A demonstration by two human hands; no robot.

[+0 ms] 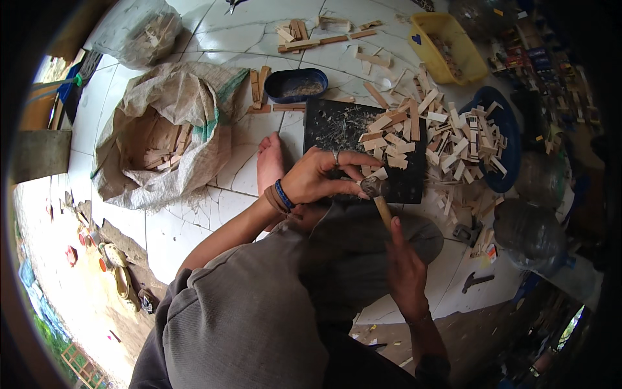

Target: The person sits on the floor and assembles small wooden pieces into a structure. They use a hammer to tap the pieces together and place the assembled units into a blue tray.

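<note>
My left hand (312,176) reaches over the near edge of a black board (324,133), its thumb and fingers pinched on a small pale wood piece (380,173). Closed around the wooden handle of a hammer (383,211) is my right hand (407,275), thumb laid along the handle. The hammer's head is right at the left fingertips and partly covers the wood piece; whether they touch I cannot tell. Several cut wood pieces (395,133) lie on the board's right part, with dark bits and shavings on its left.
A blue basin (502,122) heaped with small wood pieces stands right of the board. Beyond are a yellow tub (447,48) and a small dark-blue tray (297,85). A woven sack (172,133) with wood scraps sits at left. A second hammer (476,281) lies at right near a large plastic bottle (531,233).
</note>
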